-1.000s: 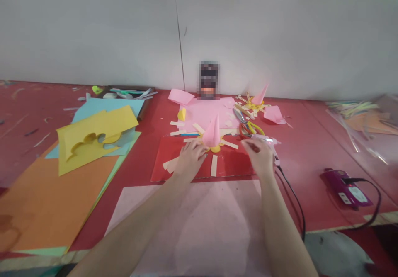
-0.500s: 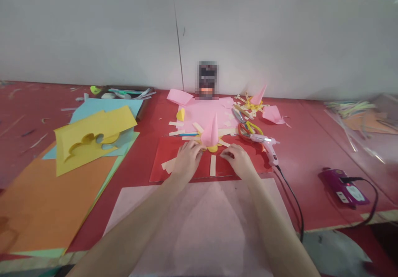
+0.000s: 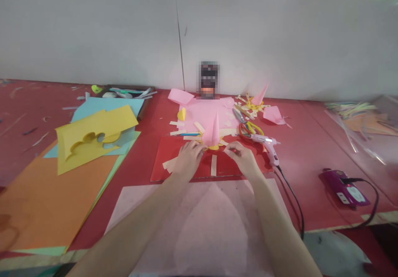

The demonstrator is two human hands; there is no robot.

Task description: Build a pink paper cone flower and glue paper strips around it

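Observation:
A pink paper cone (image 3: 211, 132) stands upright on a yellow paper flower (image 3: 214, 147), with pale paper strips radiating from beneath it. My left hand (image 3: 189, 157) is closed, its fingertips pinching at the flower's left edge. On the other side my right hand (image 3: 243, 156) has its thumb and forefinger pinched together, close to the flower's right edge; what they hold, if anything, is too small to make out. Between the hands, a loose pale paper strip (image 3: 214, 165) lies on the red board (image 3: 161, 150). More strips (image 3: 169, 165) lie beside my left hand.
At right are a pink glue gun (image 3: 268, 142), scissors (image 3: 245, 131) and a purple power strip (image 3: 345, 189) with its cord. A similar cone piece (image 3: 259, 96) stands farther back. Yellow paper (image 3: 93, 134) and orange paper (image 3: 52, 202) lie left. A pixelated dark object (image 3: 209, 80) stands by the wall.
My right hand has risen slightly away from me, and its fingers have turned to pinch near the flower's edge. My left hand stays at the flower; the view shifts slightly.

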